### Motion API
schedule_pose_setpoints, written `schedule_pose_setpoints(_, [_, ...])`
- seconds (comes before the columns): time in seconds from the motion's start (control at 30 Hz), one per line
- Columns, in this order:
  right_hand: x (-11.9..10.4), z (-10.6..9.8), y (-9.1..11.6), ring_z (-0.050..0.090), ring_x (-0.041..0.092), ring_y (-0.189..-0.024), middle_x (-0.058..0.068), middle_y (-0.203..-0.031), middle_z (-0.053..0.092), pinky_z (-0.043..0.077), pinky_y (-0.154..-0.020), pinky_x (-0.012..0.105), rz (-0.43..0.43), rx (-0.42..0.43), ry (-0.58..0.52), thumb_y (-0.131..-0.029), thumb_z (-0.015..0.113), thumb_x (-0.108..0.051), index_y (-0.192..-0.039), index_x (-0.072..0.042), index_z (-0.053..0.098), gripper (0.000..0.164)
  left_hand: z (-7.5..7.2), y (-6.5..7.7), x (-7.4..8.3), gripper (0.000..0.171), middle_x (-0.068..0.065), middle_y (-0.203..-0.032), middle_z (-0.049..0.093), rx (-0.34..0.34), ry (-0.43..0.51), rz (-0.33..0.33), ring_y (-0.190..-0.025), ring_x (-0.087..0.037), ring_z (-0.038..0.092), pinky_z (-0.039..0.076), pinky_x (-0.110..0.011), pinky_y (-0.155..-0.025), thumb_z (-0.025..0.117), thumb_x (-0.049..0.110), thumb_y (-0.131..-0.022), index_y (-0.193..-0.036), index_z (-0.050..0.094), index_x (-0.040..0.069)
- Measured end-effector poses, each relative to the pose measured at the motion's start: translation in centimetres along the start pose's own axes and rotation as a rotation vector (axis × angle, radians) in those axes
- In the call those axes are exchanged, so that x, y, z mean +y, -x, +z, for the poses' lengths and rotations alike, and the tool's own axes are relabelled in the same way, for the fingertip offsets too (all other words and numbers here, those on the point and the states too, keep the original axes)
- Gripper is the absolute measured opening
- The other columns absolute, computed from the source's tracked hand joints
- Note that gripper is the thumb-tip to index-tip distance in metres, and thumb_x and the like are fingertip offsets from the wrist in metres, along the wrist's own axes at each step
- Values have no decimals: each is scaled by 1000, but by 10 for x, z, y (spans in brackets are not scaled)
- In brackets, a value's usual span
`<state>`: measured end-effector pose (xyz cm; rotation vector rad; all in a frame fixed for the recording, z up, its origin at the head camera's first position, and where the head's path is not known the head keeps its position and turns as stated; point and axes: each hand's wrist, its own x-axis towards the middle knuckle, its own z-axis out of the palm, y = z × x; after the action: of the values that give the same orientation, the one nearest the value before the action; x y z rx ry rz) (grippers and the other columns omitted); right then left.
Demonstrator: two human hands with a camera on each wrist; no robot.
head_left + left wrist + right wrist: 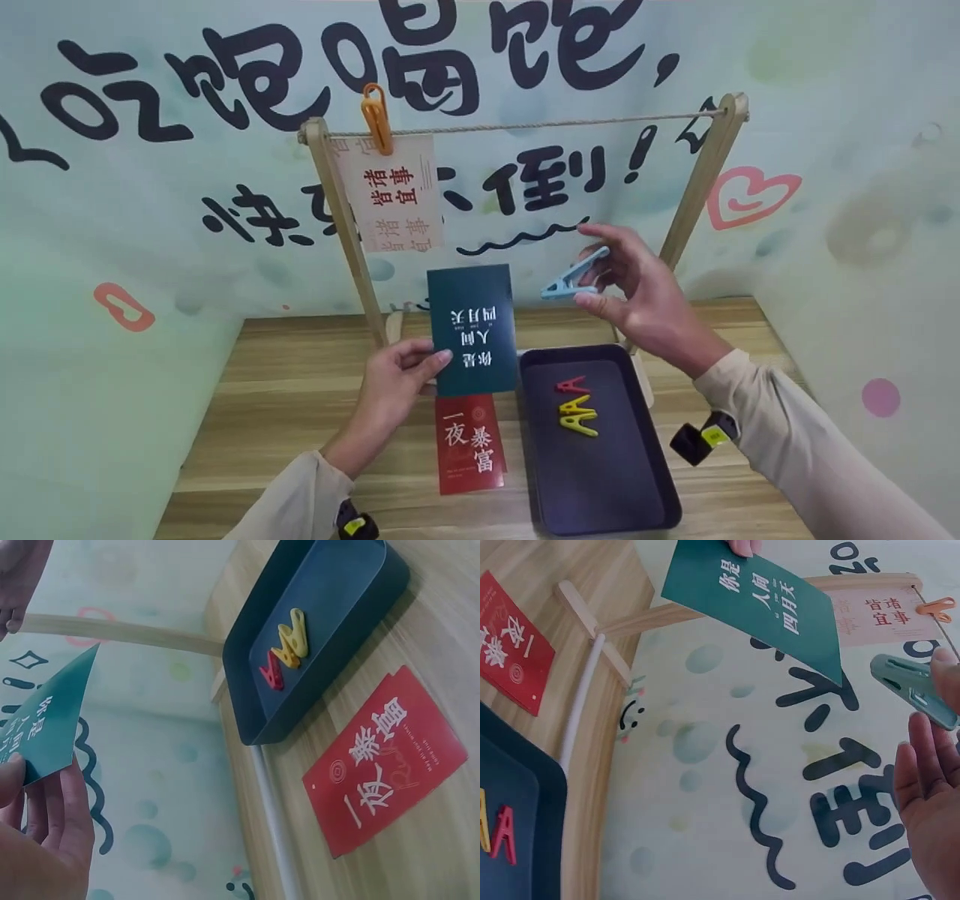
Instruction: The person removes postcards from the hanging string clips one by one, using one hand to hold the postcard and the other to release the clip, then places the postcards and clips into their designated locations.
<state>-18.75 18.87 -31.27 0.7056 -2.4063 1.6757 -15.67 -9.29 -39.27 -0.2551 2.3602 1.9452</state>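
Hands [391,388] [641,300] apart, pinching teal card [474,296] and blue clip [562,285].
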Motion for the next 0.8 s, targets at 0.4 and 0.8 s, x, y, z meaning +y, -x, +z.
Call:
schedule_pose_setpoints(0.4, [18,11,28,65,21,-85,11,-99,64,55,-79,29,86,-52,-42,-74,73,-1,-108,-3,55,39,0,4,-35,30,-10,-99,69,6,-28,-75,-81,-17,67,58,-30,-69,70,23,-80,-105,65,7])
schedule_pose_setpoints(0.8, [70,17,54,67,20,-93,11,-106,64,56,-77,28,237,-123,-85,-73,76,-9,-107,-8,53,41,6,8,-69,34,-18,-93,70,-58,-28,-65,-73,-14,67,58,-30,-63,71,19,-80,-102,62,-5])
